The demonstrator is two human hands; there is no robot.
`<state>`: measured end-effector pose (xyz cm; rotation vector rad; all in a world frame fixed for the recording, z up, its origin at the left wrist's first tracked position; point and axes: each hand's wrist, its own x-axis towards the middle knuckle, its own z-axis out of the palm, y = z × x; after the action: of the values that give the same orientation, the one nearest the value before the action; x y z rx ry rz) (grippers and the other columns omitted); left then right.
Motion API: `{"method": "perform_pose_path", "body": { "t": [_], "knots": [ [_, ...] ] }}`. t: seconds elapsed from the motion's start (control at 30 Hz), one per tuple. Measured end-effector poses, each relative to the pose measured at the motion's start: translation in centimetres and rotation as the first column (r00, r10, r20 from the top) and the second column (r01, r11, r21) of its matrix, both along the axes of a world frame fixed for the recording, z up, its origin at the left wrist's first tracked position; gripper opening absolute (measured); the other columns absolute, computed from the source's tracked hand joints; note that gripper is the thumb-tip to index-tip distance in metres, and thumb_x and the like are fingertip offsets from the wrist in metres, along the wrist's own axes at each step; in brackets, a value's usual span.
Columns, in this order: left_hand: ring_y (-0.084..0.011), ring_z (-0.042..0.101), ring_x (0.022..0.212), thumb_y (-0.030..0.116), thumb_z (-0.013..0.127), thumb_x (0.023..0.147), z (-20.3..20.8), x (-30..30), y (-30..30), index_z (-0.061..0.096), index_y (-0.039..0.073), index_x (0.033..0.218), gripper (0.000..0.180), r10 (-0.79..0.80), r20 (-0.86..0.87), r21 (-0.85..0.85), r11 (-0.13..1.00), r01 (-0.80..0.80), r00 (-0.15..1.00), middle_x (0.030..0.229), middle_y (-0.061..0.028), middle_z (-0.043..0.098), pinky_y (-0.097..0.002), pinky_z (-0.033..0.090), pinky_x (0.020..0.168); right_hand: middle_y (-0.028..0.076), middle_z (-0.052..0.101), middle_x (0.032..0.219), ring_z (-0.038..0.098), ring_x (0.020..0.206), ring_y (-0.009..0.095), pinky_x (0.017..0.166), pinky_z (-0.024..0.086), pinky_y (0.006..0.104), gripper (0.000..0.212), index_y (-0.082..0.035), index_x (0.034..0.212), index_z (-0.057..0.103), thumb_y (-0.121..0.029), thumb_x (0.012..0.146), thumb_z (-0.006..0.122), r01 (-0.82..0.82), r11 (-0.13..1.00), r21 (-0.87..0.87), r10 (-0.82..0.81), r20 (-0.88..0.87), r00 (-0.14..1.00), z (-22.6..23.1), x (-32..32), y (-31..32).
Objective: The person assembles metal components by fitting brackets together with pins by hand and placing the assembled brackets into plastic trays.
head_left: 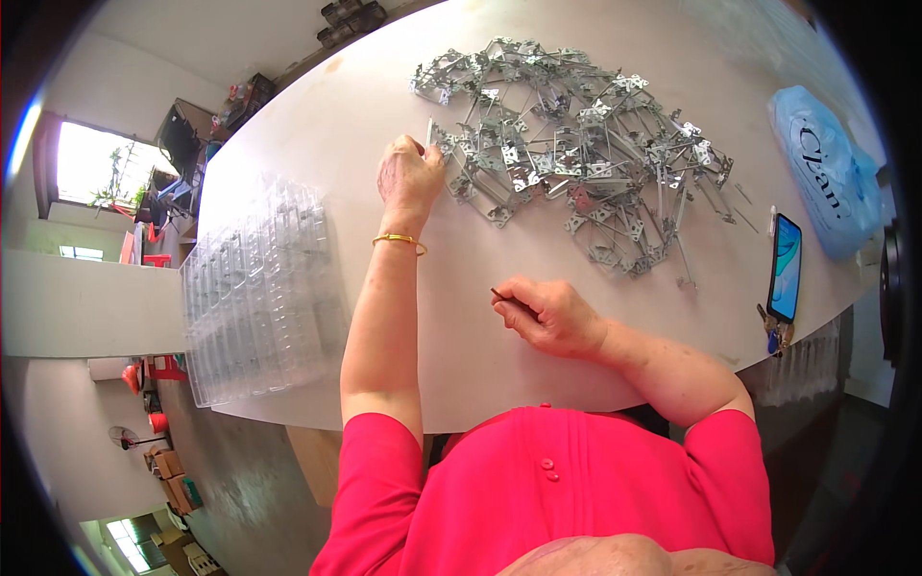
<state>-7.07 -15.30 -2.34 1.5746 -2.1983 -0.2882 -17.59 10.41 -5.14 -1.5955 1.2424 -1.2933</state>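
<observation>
A wide heap of silvery metal brackets with thin rods (567, 144) covers the far middle of the white table. At its left edge my left hand (411, 178) is closed, its fingertips on a slim metal piece (429, 132) that sticks up past them. Whether that piece is apart from the heap I cannot tell. Nearer to me, my right hand (552, 317) rests closed over the table, gripping a thin dark stick-like tool (499, 293). Only the tool's tip and a bit of its shaft show; the fist hides the other end.
Stacked clear plastic trays (254, 298) lie at the table's left edge. On the right are a phone (786, 269), a bunch of keys (774, 332) and a light blue plastic bag (824, 173). A few loose rods (743, 194) lie beside the heap.
</observation>
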Motion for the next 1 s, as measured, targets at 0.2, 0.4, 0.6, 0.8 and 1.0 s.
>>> {"method": "perform_pose_path", "body": {
  "t": [0.2,0.4,0.6,0.8,1.0],
  "knots": [
    [-0.0356,0.067,0.091,0.024,0.06,0.09,0.4,-0.3,-0.5,0.067,0.003,0.087,0.022,0.008,-0.023,0.024,1.0,-0.007,1.0,0.092,-0.0178,0.069,-0.0462,0.052,0.083,0.005,0.065,0.075,0.065,0.065,0.011,0.059,0.053,0.027,0.007,-0.002,0.106,0.063,-0.005,0.099,0.063,-0.011,0.999,-0.044,0.009,-0.047,0.999,-0.4,-0.1,-0.1],
    [-0.0259,0.069,0.074,0.017,0.063,0.093,2.2,0.1,1.8,0.07,0.002,0.088,0.018,-0.111,-0.221,-0.273,0.961,0.048,0.969,0.082,-0.0127,0.072,-0.0387,0.053,0.073,0.004,0.065,0.076,0.064,0.064,0.009,0.058,0.052,0.0254,0.008,-0.002,0.107,0.062,-0.006,0.101,0.061,-0.01,1.0,-0.013,0.01,-0.013,1.0,-0.5,-0.1,0.1],
    [-0.0168,0.069,0.074,0.015,0.057,0.103,3.0,3.4,7.0,0.067,0.002,0.095,0.018,0.112,-0.858,0.421,0.714,0.56,0.501,0.1,-0.0143,0.075,-0.0274,0.054,0.068,0.003,0.064,0.072,0.058,0.056,0.009,0.053,0.049,0.0274,0.008,-0.004,0.105,0.061,-0.011,0.103,0.057,-0.002,0.984,0.178,-0.042,0.239,0.97,0.6,-0.1,0.2],
    [-0.0213,0.074,0.085,0.012,0.055,0.104,0.1,5.8,10.9,0.064,0.004,0.103,0.012,0.304,-0.891,0.449,0.465,0.763,0.339,0.11,-0.0208,0.073,-0.0291,0.058,0.07,0.003,0.063,0.073,0.057,0.056,0.008,0.051,0.047,0.0246,0.01,-0.003,0.109,0.059,-0.01,0.106,0.052,0.019,0.969,0.246,-0.101,0.328,0.939,1.1,-0.5,-0.1],
    [-0.0211,0.073,0.09,0.009,0.059,0.102,0.8,6.3,13.1,0.063,-0.001,0.101,0.011,0.263,-0.884,0.468,0.475,0.745,0.387,0.117,-0.0256,0.069,-0.0288,0.059,0.072,0.003,0.064,0.075,0.056,0.055,0.007,0.051,0.046,0.023,0.009,-0.004,0.11,0.058,-0.01,0.106,0.051,0.067,0.971,0.228,-0.142,0.333,0.932,0.9,-0.6,0.0]
  ]
}}
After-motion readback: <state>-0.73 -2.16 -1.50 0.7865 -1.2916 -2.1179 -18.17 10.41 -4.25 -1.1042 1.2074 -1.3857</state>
